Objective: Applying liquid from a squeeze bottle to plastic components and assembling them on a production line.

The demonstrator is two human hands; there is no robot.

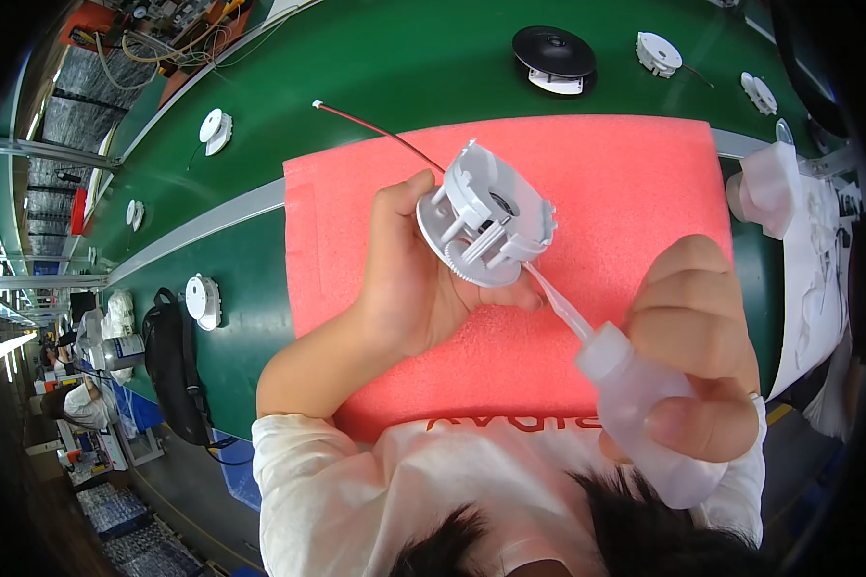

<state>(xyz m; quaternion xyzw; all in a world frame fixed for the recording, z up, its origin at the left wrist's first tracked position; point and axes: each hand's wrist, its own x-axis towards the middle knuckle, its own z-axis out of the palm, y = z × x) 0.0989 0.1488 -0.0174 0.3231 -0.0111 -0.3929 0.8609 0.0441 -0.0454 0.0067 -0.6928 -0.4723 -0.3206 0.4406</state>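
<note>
My left hand (404, 279) grips a round white plastic gear housing (486, 216) from below and holds it tilted above a pink foam mat (337, 212). Gear teeth and a dark round opening show on the housing, and a thin red wire with a white plug (375, 127) sticks out from it toward the far left. In my right hand (695, 327) is a translucent squeeze bottle (645, 409) with a narrow tapered nozzle. The nozzle's tip is at the near right edge of the housing; whether it touches is hard to tell.
A black round disc on a white base (554, 58) stands on the green bench at the back. More white housings (658, 54) lie about the bench, one (203, 301) at left. A black bag (170, 356) sits at the left edge. A translucent container (766, 190) stands at right.
</note>
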